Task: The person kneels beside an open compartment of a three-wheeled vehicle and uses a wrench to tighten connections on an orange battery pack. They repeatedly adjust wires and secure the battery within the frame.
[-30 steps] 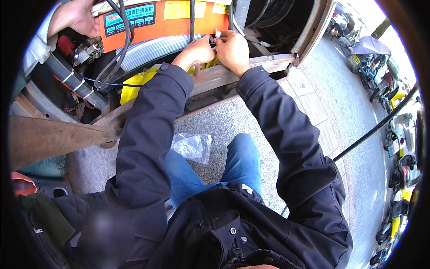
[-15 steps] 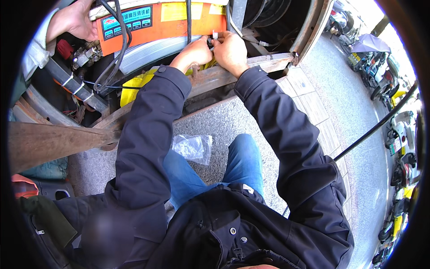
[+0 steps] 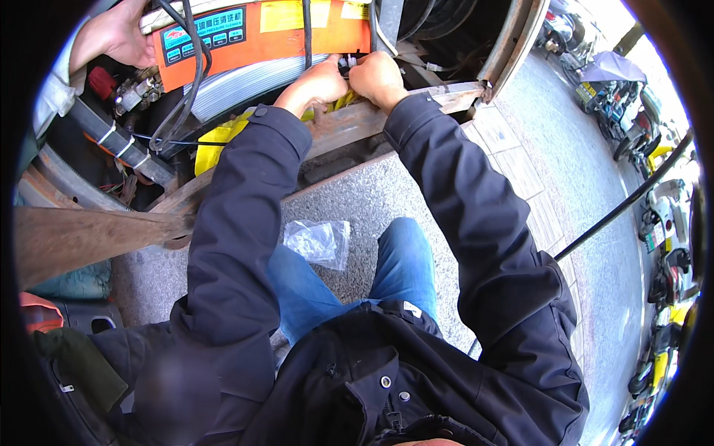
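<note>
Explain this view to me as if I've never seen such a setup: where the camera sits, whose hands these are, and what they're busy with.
There is no robot here. A camera on a person's head looks down; its wide lens bends straight edges. The dark sleeves lead to that person's own left hand and right hand. Their fingertips meet around a small white piece, beside an orange panel and above a worn metal rail. Exactly how each hand grips is hidden. The hand at upper left belongs to someone else. On the grey ground, near the wearer's knees, lies a clear plastic bag.
</note>
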A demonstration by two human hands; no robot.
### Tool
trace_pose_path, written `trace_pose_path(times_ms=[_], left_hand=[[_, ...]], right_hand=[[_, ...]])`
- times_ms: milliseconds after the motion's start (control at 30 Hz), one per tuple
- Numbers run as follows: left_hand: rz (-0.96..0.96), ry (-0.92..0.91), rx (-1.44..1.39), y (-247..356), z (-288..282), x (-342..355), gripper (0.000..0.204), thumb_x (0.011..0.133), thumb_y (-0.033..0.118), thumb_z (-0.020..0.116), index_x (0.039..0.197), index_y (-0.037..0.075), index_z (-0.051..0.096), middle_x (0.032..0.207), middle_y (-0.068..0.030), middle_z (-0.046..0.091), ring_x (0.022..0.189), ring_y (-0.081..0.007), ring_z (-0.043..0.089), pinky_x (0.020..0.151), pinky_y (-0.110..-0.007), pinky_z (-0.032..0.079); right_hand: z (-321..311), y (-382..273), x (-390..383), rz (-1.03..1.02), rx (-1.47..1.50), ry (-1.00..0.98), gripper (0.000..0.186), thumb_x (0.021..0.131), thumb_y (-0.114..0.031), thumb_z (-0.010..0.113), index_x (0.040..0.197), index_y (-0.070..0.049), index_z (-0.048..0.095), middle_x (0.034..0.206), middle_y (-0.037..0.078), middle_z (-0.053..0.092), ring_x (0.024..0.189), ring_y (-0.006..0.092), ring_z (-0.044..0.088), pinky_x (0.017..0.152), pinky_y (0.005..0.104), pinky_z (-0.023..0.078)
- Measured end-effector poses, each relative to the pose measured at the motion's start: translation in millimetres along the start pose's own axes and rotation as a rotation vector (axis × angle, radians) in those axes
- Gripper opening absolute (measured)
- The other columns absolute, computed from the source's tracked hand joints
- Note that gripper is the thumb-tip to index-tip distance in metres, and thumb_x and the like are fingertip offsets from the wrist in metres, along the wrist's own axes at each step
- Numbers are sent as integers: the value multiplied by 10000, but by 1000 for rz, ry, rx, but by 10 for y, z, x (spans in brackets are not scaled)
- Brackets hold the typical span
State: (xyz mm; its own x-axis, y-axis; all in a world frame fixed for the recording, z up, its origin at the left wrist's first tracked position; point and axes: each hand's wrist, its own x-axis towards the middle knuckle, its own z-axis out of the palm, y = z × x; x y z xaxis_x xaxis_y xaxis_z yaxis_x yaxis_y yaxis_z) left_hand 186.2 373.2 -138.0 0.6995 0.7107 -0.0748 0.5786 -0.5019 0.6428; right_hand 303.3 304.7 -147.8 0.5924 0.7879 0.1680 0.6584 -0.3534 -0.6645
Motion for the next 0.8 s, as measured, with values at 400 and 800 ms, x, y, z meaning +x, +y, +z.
trace_pose_path(times_ms=[400,800], left_hand=[[27,-73,-117,76,-58,-118,770,897,46,541,1610,23,251,995,-237,721,613,-270,673,513,-399,514],[-20,-66,-100,41,-73,-89,899,899,214,742,1617,25,234,1038,-240,728,649,-264,661,514,-391,508]], right_hand=[[194,126,317,19,-76,-219,169,858,-221,725,888,-73,801,869,103,783,843,215,766,801,336,587],[275,88,423,214,194,-250,158,911,-199,722,870,-61,787,784,61,774,686,151,755,644,300,589]])
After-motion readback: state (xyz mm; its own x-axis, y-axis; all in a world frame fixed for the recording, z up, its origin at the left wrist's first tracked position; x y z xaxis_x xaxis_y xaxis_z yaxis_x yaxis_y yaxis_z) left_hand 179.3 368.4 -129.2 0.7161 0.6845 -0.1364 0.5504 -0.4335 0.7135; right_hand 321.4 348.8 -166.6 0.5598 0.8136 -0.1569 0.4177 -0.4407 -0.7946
